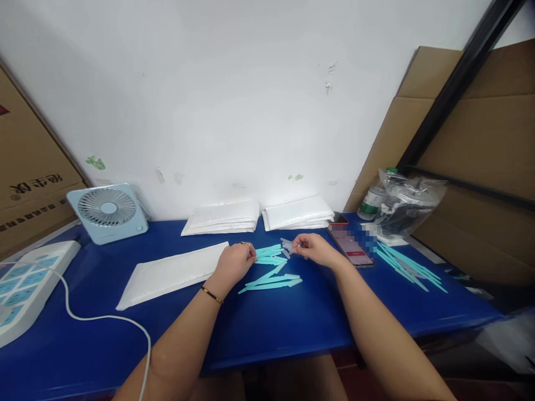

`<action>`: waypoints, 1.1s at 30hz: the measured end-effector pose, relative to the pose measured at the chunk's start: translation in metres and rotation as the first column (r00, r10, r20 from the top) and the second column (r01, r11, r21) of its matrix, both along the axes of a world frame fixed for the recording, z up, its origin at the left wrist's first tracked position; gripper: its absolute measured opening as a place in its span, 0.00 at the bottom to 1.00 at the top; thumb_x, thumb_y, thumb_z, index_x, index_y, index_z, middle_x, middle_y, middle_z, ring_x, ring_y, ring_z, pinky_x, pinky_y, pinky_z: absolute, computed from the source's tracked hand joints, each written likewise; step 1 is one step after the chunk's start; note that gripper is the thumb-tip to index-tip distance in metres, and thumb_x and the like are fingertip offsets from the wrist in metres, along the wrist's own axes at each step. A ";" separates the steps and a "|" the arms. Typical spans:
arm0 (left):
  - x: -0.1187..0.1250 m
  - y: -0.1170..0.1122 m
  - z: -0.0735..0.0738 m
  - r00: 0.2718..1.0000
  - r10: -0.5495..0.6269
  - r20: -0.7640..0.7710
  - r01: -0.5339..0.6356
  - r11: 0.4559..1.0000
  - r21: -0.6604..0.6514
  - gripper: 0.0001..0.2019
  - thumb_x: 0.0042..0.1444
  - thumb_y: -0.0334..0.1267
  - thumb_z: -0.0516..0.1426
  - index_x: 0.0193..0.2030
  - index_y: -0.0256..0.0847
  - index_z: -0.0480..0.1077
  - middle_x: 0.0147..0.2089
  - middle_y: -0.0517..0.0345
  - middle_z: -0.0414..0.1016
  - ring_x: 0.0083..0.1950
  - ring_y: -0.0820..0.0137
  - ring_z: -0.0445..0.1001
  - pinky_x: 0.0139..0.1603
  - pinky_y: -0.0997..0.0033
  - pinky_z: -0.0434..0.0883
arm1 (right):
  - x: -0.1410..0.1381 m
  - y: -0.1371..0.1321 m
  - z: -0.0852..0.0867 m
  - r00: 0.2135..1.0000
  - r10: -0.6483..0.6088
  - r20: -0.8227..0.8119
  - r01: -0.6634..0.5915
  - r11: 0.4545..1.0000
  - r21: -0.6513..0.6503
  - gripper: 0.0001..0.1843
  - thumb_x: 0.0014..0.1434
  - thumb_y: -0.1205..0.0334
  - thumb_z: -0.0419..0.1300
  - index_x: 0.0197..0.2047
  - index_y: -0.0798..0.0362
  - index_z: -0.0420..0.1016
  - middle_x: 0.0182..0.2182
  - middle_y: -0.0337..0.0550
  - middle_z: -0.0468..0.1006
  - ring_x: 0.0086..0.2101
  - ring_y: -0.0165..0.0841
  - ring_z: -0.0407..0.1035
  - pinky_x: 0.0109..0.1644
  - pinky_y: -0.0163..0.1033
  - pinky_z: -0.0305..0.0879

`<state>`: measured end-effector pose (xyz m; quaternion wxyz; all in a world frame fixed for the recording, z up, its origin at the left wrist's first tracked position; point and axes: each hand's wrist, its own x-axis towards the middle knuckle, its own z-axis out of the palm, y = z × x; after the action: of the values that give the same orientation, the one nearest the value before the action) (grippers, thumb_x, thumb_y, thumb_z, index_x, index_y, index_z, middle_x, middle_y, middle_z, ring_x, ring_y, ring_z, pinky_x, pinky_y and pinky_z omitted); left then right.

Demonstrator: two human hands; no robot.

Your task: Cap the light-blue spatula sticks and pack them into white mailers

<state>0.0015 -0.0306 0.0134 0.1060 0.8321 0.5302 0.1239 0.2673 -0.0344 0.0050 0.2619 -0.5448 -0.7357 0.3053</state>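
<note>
My left hand [237, 262] is closed at the handle ends of several turquoise eyebrow razors [270, 260], which fan out to its right. Its fingers pinch at least one of them. A small pile of translucent blade caps [286, 244] lies by the razor heads. My right hand [314, 249] is at the right side of this pile, thumb and fingers pinched together on what looks like a clear blade cap, mostly hidden. Nearer to me, a few more turquoise razors [271, 283] lie loose on the blue table [284, 328].
A white padded envelope [175, 273] lies left of my hand. Two envelope stacks [223, 217] [298, 213] rest against the wall. On the right are a phone [351, 245], more razors [412, 267], a bottle [371, 203] and a plastic bag [412, 203]. A fan [109, 213], power strip [33, 284] and white cable [104, 317] occupy the left.
</note>
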 end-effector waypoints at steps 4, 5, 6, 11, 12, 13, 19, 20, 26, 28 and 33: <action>-0.001 0.000 0.001 0.999 -0.012 0.032 0.013 1.000 -0.020 0.04 0.54 0.38 0.56 0.32 0.43 0.70 0.34 0.59 0.76 0.35 0.69 0.72 0.32 0.72 0.61 | -0.001 0.000 -0.001 0.998 0.017 -0.063 -0.016 1.000 0.020 0.13 0.52 0.53 0.59 0.32 0.55 0.72 0.21 0.37 0.70 0.22 0.27 0.61 0.26 0.31 0.55; -0.001 0.000 0.001 0.999 -0.017 0.042 0.018 1.000 -0.021 0.04 0.54 0.38 0.56 0.32 0.43 0.70 0.34 0.60 0.76 0.35 0.69 0.72 0.31 0.72 0.61 | -0.002 0.000 -0.001 0.998 0.024 -0.063 -0.023 0.999 0.023 0.13 0.52 0.53 0.59 0.32 0.55 0.72 0.21 0.37 0.70 0.22 0.27 0.61 0.26 0.31 0.55; 0.000 0.000 0.001 0.998 -0.020 0.052 0.021 1.000 -0.022 0.04 0.54 0.38 0.56 0.32 0.43 0.70 0.34 0.60 0.75 0.35 0.69 0.72 0.31 0.72 0.61 | -0.004 -0.001 -0.001 0.998 0.032 -0.062 -0.030 0.999 0.027 0.12 0.52 0.53 0.59 0.32 0.55 0.72 0.21 0.37 0.70 0.22 0.27 0.61 0.26 0.31 0.55; 0.002 -0.001 0.001 0.992 -0.092 0.081 0.093 0.996 -0.006 0.03 0.53 0.38 0.56 0.31 0.42 0.70 0.32 0.61 0.75 0.34 0.70 0.71 0.31 0.73 0.60 | -0.012 -0.004 0.002 0.993 0.095 -0.067 -0.091 0.994 0.055 0.10 0.53 0.55 0.59 0.32 0.54 0.74 0.22 0.38 0.71 0.23 0.27 0.62 0.27 0.31 0.56; 0.003 -0.002 0.002 0.989 -0.124 0.081 0.125 0.992 -0.002 0.03 0.53 0.37 0.57 0.31 0.42 0.70 0.32 0.61 0.75 0.33 0.70 0.71 0.31 0.73 0.60 | -0.013 -0.005 0.003 0.990 0.119 -0.071 -0.116 0.992 0.047 0.10 0.53 0.56 0.59 0.32 0.54 0.75 0.23 0.38 0.72 0.24 0.27 0.63 0.27 0.31 0.56; 0.003 -0.003 0.003 0.984 -0.160 0.079 0.161 0.987 -0.003 0.03 0.53 0.37 0.57 0.31 0.42 0.70 0.31 0.61 0.75 0.33 0.71 0.71 0.31 0.74 0.60 | -0.013 -0.005 0.004 0.987 0.147 -0.071 -0.145 0.989 0.028 0.10 0.52 0.56 0.60 0.32 0.54 0.75 0.23 0.38 0.72 0.23 0.27 0.63 0.27 0.31 0.57; 0.005 -0.006 0.003 0.955 -0.293 0.041 0.296 0.952 -0.075 0.06 0.52 0.42 0.58 0.32 0.43 0.72 0.31 0.62 0.75 0.32 0.71 0.71 0.32 0.73 0.60 | -0.007 -0.007 0.006 0.968 0.251 -0.002 -0.250 0.961 -0.120 0.11 0.50 0.56 0.61 0.32 0.55 0.77 0.20 0.37 0.72 0.21 0.27 0.64 0.25 0.32 0.57; 0.004 -0.005 0.001 0.961 -0.276 0.027 0.277 0.960 -0.041 0.07 0.52 0.43 0.58 0.34 0.43 0.72 0.33 0.61 0.75 0.34 0.70 0.71 0.33 0.72 0.61 | -0.007 -0.006 0.005 0.977 0.213 0.026 -0.210 0.974 -0.084 0.11 0.52 0.55 0.60 0.32 0.55 0.77 0.21 0.38 0.73 0.21 0.28 0.64 0.25 0.32 0.57; 0.001 0.008 -0.009 0.989 -0.134 -0.069 0.142 0.981 0.130 0.07 0.54 0.38 0.56 0.39 0.47 0.73 0.42 0.59 0.74 0.44 0.65 0.70 0.38 0.69 0.61 | -0.019 0.004 -0.009 0.974 -0.066 0.217 0.017 0.975 0.221 0.08 0.50 0.58 0.62 0.33 0.53 0.76 0.30 0.41 0.75 0.29 0.30 0.68 0.32 0.32 0.58; 0.002 0.010 -0.011 0.988 -0.128 -0.081 0.137 0.984 0.114 0.06 0.54 0.37 0.56 0.38 0.46 0.73 0.40 0.59 0.75 0.44 0.65 0.71 0.38 0.69 0.61 | -0.024 0.004 -0.012 0.948 -0.081 0.309 0.001 0.969 0.248 0.06 0.49 0.60 0.61 0.31 0.52 0.75 0.31 0.41 0.75 0.30 0.30 0.69 0.32 0.32 0.58; 0.004 0.011 -0.009 0.989 -0.097 -0.111 0.110 0.987 0.114 0.07 0.57 0.37 0.53 0.34 0.43 0.72 0.38 0.57 0.74 0.41 0.67 0.71 0.39 0.70 0.62 | -0.028 0.001 -0.010 0.865 -0.179 0.468 0.034 0.953 0.301 0.03 0.48 0.66 0.58 0.27 0.52 0.73 0.31 0.41 0.75 0.29 0.31 0.67 0.29 0.33 0.53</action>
<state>0.0057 -0.0201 0.0040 0.0340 0.8688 0.4825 0.1058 0.2390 -0.0333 -0.0051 0.1584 -0.6013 -0.7824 0.0339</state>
